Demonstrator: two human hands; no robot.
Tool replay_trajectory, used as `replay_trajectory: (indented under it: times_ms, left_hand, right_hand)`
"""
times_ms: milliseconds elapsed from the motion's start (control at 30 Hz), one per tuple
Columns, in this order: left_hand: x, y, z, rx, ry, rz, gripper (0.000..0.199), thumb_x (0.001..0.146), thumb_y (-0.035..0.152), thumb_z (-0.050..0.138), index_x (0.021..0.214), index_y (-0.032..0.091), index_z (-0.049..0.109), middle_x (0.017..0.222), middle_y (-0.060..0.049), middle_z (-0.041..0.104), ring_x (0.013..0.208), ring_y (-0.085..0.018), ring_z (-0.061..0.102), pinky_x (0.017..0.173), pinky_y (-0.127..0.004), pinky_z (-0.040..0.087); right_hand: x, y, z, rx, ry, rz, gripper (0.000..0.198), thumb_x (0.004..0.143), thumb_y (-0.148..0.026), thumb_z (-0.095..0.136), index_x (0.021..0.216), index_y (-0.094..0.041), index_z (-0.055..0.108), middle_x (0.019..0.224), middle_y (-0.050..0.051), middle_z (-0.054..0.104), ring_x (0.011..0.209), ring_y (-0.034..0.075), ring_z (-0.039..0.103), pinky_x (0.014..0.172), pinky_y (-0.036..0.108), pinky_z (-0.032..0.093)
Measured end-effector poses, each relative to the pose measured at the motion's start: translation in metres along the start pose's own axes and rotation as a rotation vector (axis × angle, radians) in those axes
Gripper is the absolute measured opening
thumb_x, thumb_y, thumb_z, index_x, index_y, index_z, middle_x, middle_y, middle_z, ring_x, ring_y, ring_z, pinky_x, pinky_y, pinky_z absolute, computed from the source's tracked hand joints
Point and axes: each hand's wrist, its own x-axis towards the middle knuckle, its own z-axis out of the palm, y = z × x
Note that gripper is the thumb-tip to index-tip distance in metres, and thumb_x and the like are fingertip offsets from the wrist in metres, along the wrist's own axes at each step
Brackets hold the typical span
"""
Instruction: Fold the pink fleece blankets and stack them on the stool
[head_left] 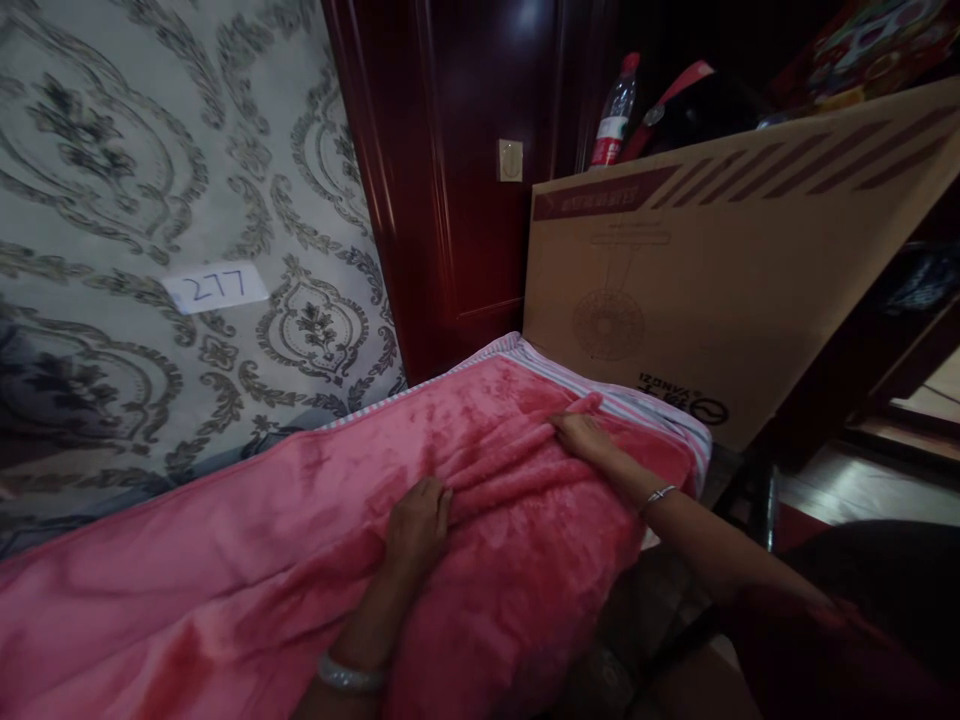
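Observation:
A pink plush blanket [480, 600] is spread over a bed-like surface, with folds running between my two hands. My left hand [416, 520] is closed on a gathered fold near the blanket's middle, a wide silver bangle at its wrist. Farther right and toward the end, my right hand [585, 437] grips the same fold close to its tip; a thin bracelet circles that wrist. Under the blanket's far end a striped sheet [675, 413] shows along the edge.
A large cardboard box [675, 270] stands beyond the far end, with a plastic bottle [615, 115] behind its top edge. Patterned wallpaper [112, 180] bearing a paper marked 277 [216, 287] lines the left, beside a dark red wooden panel [472, 220]. A dark chair-like shape is at lower right.

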Motion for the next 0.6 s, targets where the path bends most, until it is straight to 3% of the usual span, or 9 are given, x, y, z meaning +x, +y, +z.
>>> replay_trajectory:
  times_ms: [200, 333, 467, 600]
  left_hand:
    - [-0.004, 0.004, -0.011, 0.115, -0.121, 0.055, 0.01, 0.092, 0.023, 0.053, 0.09, 0.021, 0.063, 0.092, -0.007, 0.068, 0.086, -0.022, 0.063, 0.076, -0.034, 0.048]
    - [-0.012, 0.001, -0.03, 0.211, -0.264, 0.014, 0.011, 0.09, 0.021, 0.054, 0.096, 0.02, 0.064, 0.098, -0.01, 0.069, 0.093, -0.025, 0.063, 0.082, -0.037, 0.046]
    - [-0.031, -0.01, -0.062, 0.255, -0.423, -0.079, 0.017, 0.091, 0.019, 0.051, 0.102, 0.018, 0.063, 0.103, -0.011, 0.068, 0.1, -0.026, 0.062, 0.085, -0.038, 0.044]
    - [-0.06, -0.029, -0.107, 0.322, -0.481, -0.214, 0.018, 0.091, 0.022, 0.05, 0.102, 0.016, 0.063, 0.104, -0.013, 0.067, 0.104, -0.027, 0.061, 0.088, -0.039, 0.042]
  right_hand:
    - [0.006, 0.006, -0.013, 0.09, 0.157, 0.066, 0.046, 0.086, -0.009, 0.04, 0.114, -0.024, 0.072, 0.118, 0.007, 0.071, 0.111, 0.027, 0.064, 0.09, 0.029, 0.048]
    - [0.004, 0.01, -0.025, 0.039, 0.178, 0.089, 0.045, 0.085, -0.008, 0.041, 0.113, -0.023, 0.073, 0.113, 0.008, 0.073, 0.107, 0.026, 0.065, 0.084, 0.028, 0.048]
    - [0.003, 0.01, -0.035, -0.042, 0.197, 0.109, 0.042, 0.087, -0.011, 0.04, 0.113, -0.019, 0.073, 0.111, 0.01, 0.073, 0.105, 0.026, 0.065, 0.08, 0.028, 0.046]
    - [0.002, 0.002, -0.05, -0.109, 0.151, 0.147, 0.04, 0.088, -0.013, 0.042, 0.114, -0.018, 0.072, 0.111, 0.012, 0.073, 0.102, 0.024, 0.065, 0.076, 0.026, 0.044]
